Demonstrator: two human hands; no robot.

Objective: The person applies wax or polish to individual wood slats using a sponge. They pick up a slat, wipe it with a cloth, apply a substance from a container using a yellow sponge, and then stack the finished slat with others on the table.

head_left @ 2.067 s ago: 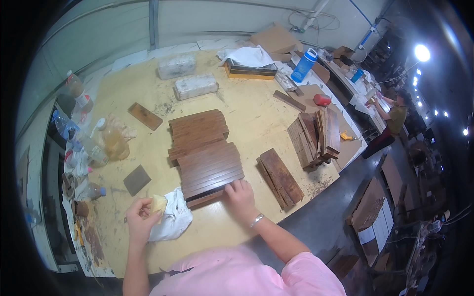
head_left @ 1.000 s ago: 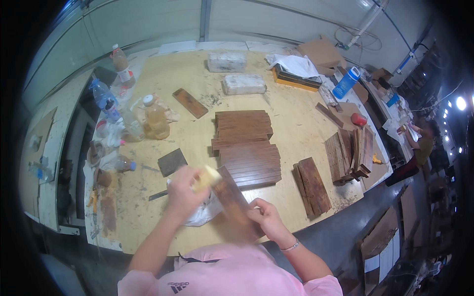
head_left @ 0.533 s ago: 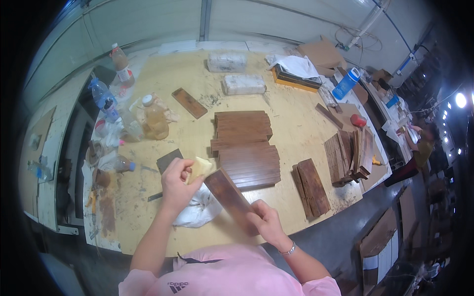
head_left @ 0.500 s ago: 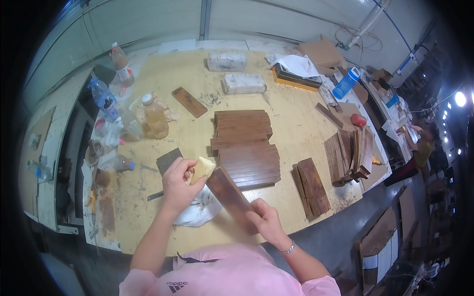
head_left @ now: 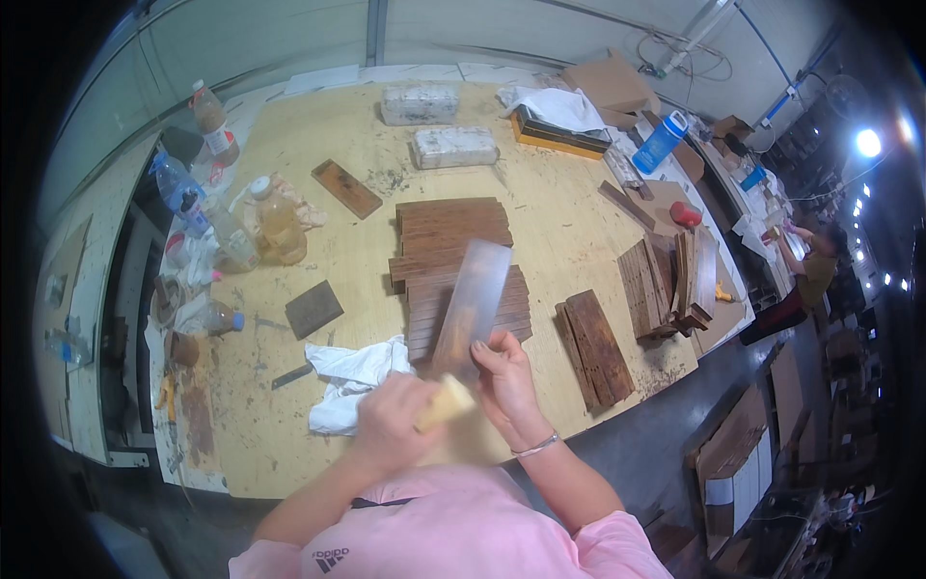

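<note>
My right hand [head_left: 511, 381] grips the lower end of a brown wooden plank [head_left: 475, 294], which is tilted up and catches the light. A pale yellow sponge-like pad [head_left: 447, 403] is in my left hand [head_left: 394, 420], close to the plank's near end; both are slightly blurred. Whether the pad touches the wood I cannot tell. Behind the plank lie two stacked rows of brown wooden strips [head_left: 453, 224], partly hidden by it. A crumpled white cloth [head_left: 333, 372] rests beside my left hand, with a dark square pad [head_left: 314, 309] beyond it.
Bottles, one of them holding amber liquid [head_left: 280, 227], crowd the table's left side. Two wrapped blocks [head_left: 455, 148] sit at the back. More wooden pieces [head_left: 593, 347] are on the right, near a blue bottle [head_left: 661, 142]. Another person [head_left: 815, 270] stands at far right.
The plank has swung from slanting down toward me to pointing up and away. My left hand with the pad has moved down to its near end, uncovering the white cloth and dark pad.
</note>
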